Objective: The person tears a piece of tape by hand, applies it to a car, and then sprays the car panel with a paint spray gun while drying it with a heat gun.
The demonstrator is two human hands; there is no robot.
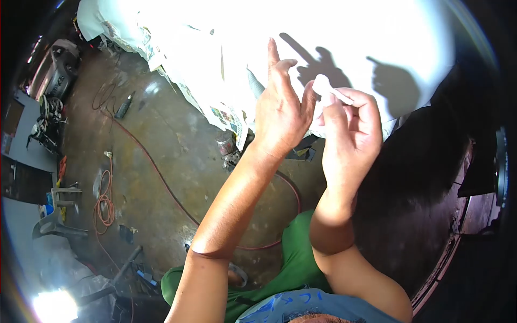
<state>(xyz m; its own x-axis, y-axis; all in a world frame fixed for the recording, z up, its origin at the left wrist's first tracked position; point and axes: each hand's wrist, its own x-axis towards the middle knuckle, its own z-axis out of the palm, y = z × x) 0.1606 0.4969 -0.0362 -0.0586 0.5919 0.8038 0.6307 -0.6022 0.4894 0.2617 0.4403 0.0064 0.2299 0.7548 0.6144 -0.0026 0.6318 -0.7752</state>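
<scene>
Close to the edge of a large, glaring white surface (371, 32), my right hand (353, 126) pinches a small flat white piece (322, 84) between thumb and fingers. Its material is washed out by the light. My left hand (283, 107) is just left of it, index finger stretched out over the surface and the other fingers partly bent. The left thumb tip is right beside the white piece; whether it touches cannot be made out. Printed newspaper (226, 117) hangs along the surface's left edge. Both hands cast dark shadows on the white.
A red hose (153, 161) runs across the stained floor, with an orange cord coil (105, 210) to its left. A can (226, 144) stands below the newspaper edge. A plastic chair (56, 220), a bright lamp (55, 306) and a car (59, 67) are at the left.
</scene>
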